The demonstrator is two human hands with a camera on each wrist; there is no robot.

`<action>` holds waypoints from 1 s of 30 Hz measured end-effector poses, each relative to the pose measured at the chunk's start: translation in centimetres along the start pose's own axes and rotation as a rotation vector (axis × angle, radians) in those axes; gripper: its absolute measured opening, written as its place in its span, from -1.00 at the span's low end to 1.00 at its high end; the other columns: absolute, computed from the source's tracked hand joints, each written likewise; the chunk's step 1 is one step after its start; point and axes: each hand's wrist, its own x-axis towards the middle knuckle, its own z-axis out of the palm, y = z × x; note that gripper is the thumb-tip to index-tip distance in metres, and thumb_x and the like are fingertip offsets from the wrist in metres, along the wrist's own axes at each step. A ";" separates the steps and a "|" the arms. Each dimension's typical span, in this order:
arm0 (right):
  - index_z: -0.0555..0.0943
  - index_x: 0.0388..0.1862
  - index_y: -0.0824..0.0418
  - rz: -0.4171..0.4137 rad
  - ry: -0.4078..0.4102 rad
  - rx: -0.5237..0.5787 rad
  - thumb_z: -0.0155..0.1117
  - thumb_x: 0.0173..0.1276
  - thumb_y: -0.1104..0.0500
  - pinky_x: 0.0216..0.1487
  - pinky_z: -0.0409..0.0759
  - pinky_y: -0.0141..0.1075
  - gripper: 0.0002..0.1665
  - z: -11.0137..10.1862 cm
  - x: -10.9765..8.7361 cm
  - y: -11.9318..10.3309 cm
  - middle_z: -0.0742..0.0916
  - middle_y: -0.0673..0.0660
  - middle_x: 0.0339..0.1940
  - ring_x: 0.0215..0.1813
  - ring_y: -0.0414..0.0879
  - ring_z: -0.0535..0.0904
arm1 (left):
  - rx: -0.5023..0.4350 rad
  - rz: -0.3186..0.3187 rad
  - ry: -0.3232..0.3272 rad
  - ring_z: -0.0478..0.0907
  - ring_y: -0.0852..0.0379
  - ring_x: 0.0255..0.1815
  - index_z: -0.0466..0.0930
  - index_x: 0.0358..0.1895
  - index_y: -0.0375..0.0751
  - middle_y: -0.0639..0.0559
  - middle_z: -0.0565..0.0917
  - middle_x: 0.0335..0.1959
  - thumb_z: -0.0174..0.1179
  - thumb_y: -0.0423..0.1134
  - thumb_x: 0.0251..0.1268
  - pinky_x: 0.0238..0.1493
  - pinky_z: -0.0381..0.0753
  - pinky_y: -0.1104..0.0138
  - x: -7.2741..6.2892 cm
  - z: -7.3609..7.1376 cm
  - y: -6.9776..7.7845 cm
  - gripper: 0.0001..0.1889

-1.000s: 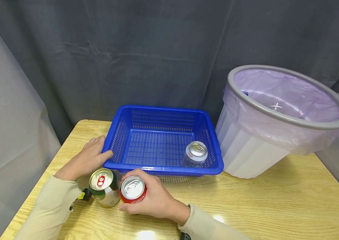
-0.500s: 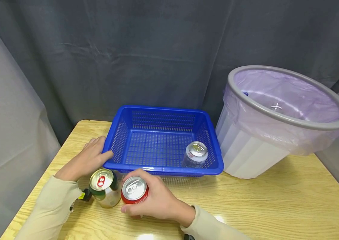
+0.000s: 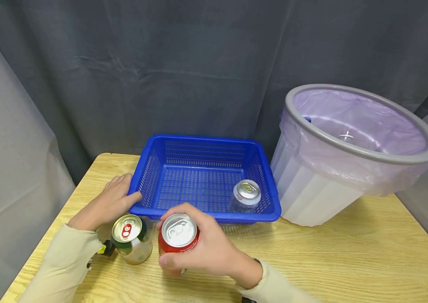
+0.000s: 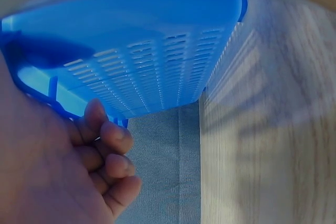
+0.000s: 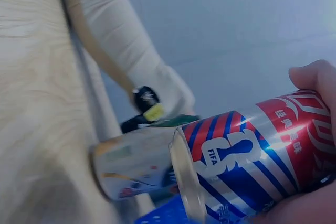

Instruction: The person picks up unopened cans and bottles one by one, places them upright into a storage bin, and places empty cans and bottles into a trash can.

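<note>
My right hand (image 3: 214, 252) grips a red soda can (image 3: 179, 230) around its side, held upright in front of the basket. In the right wrist view the can's (image 5: 247, 156) red, blue and silver print shows, and its base is off the table. At the left end of the blue plastic basket (image 3: 214, 215), my left hand (image 3: 112, 202) holds the rim, thumb over it and fingers curled outside the wall. Just left of the red can, a green and gold can (image 3: 132, 240) with a red tab stands on the table. A silver can (image 3: 246, 195) stands inside the basket's right front corner.
A white bin (image 3: 312, 193) with a grey rim and purple liner stands right of the basket. Inside it show a clear object (image 3: 346, 136) and a bit of blue. A dark grey curtain (image 3: 183, 75) hangs behind the wooden table (image 3: 331, 256).
My right hand has lifted the red can and drawn it to the right, away from the green and gold can. My left hand stays on the basket rim.
</note>
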 end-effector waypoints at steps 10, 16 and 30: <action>0.56 0.13 0.14 -0.061 0.119 -0.045 0.60 0.04 0.34 0.10 0.71 -0.19 -0.35 -2.5 0.1 -2.0 0.76 0.24 0.08 0.11 -0.04 0.69 | -0.004 0.000 -0.002 0.40 -0.08 0.00 0.46 0.02 -0.23 -0.05 0.53 -0.20 0.03 -0.06 0.45 0.03 0.26 0.07 0.0 0.0 0.1 -0.69; 0.56 0.13 0.12 -0.055 0.182 -0.054 0.61 0.03 0.36 0.07 0.73 -0.18 -0.34 -3.3 0.4 -3.2 0.77 0.21 0.09 0.11 0.00 0.70 | -0.002 -0.004 -0.003 0.39 -0.07 0.00 0.45 0.00 -0.23 -0.05 0.53 -0.19 0.04 -0.07 0.43 0.04 0.26 0.07 -0.1 -0.2 0.0 -0.70; 0.57 0.15 0.04 -0.022 0.296 -0.110 0.59 0.06 0.33 0.02 0.74 -0.11 -0.33 -5.5 2.1 -3.6 0.75 0.12 0.12 0.08 0.03 0.67 | -0.013 0.011 0.016 0.39 -0.05 -0.03 0.47 -0.06 -0.21 -0.02 0.52 -0.25 0.06 -0.11 0.41 0.03 0.26 0.08 0.0 0.0 0.0 -0.76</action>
